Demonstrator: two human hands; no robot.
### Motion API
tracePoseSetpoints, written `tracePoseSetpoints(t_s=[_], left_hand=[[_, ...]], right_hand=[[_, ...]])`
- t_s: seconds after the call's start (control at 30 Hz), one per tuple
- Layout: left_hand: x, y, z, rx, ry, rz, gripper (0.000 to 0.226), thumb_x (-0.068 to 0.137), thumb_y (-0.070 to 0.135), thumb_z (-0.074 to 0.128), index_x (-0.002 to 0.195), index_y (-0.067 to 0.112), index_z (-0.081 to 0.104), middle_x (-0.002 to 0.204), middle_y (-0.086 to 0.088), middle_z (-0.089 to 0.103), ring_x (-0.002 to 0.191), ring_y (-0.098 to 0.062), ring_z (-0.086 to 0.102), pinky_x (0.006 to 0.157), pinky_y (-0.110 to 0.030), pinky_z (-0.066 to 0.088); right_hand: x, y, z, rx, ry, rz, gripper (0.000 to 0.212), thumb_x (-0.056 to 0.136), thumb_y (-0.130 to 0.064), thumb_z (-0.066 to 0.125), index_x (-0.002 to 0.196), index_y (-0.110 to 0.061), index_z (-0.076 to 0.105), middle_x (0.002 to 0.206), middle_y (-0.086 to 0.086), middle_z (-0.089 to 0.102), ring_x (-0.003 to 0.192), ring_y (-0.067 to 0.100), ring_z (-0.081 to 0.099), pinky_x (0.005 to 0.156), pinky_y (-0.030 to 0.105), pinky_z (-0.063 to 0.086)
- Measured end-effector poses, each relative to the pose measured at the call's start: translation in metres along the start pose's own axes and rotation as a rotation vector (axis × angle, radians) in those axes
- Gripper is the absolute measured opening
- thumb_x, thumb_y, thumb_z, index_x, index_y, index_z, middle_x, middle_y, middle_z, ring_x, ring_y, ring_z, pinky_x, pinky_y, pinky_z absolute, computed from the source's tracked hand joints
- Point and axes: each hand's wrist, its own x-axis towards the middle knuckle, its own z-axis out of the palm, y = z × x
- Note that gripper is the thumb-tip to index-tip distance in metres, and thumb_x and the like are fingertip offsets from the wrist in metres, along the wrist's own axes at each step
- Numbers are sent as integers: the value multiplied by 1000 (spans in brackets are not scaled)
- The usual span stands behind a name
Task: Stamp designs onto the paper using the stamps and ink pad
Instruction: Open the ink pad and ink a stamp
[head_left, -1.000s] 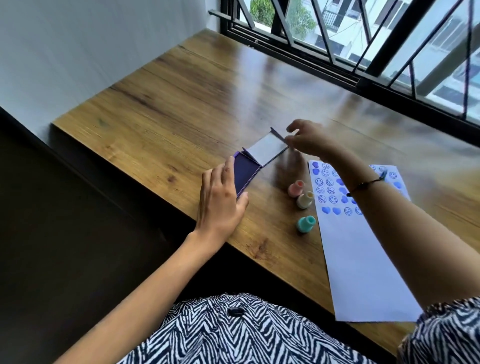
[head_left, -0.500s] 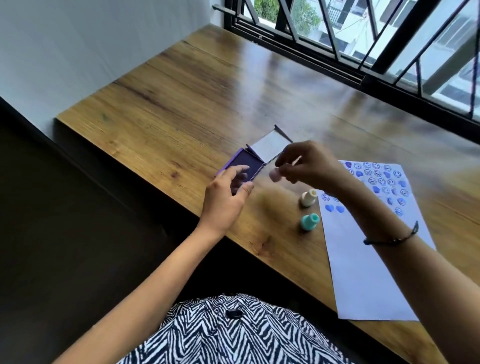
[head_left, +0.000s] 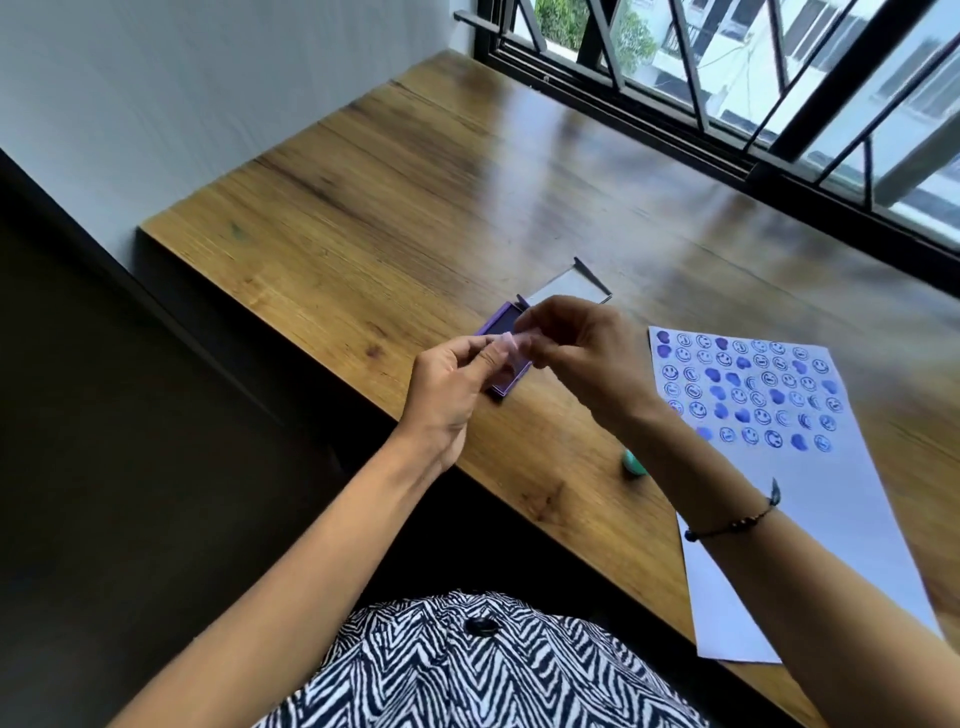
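Observation:
A small pink stamp (head_left: 511, 347) is pinched between both hands, just above the open purple ink pad (head_left: 500, 326). My left hand (head_left: 452, 395) grips its near end and my right hand (head_left: 576, 353) grips its far end. The pad's lid (head_left: 569, 288) lies folded back behind it. A white paper (head_left: 810, 499) lies to the right, its upper part covered with rows of blue smiley and heart prints. A teal stamp (head_left: 634, 464) stands on the table, partly hidden by my right forearm. The cream stamp is hidden.
The wooden table (head_left: 415, 197) has its near edge running diagonally close to the ink pad. A window with black bars (head_left: 727, 78) lines the far side. A white wall (head_left: 156, 104) stands at the left.
My right hand left the lid, picked up the pink stamp and brought it over the ink pad. My left hand let go of the pad and rose to grip the stamp too.

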Motion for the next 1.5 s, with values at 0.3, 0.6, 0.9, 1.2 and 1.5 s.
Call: tracePoseSetpoints(t_s=[0.3, 0.6, 0.9, 1.2, 1.5], left_hand=[[6, -6, -12, -65, 81, -29, 13, 85, 3, 54, 72, 6, 59, 68, -9, 56, 51, -3, 56, 55, -10, 48], [12, -8, -20, 11, 173, 26, 11, 84, 6, 57, 78, 12, 63, 66, -5, 58, 53, -2, 55, 57, -13, 50], [8, -17, -23, 154, 211, 71, 4, 84, 13, 59, 86, 13, 63, 67, -3, 58, 61, -11, 53, 67, -22, 48], [5, -24, -24, 185, 201, 108, 9, 84, 9, 59, 84, 17, 63, 70, 2, 60, 64, -6, 53, 74, -29, 46], [6, -25, -24, 212, 199, 111, 11, 83, 10, 60, 93, 12, 63, 73, 3, 60, 67, -7, 54, 79, -31, 47]], right_hand=[[56, 15, 5, -810, 23, -393, 13, 83, -4, 50, 87, -1, 62, 94, 20, 64, 86, 32, 55, 66, 34, 39], [65, 20, 16, -756, -76, -384, 13, 72, 2, 56, 77, -5, 65, 80, 15, 67, 64, 24, 57, 58, 23, 30], [56, 26, 24, -748, -159, -338, 14, 74, 3, 53, 81, -3, 63, 87, 16, 63, 71, 24, 52, 58, 24, 27], [51, 25, 21, -759, -149, -318, 16, 73, 4, 51, 81, -2, 64, 88, 19, 63, 79, 32, 58, 60, 27, 28], [45, 26, 23, -715, -114, -286, 13, 72, 4, 52, 77, -2, 63, 84, 18, 61, 69, 34, 56, 52, 27, 28]])
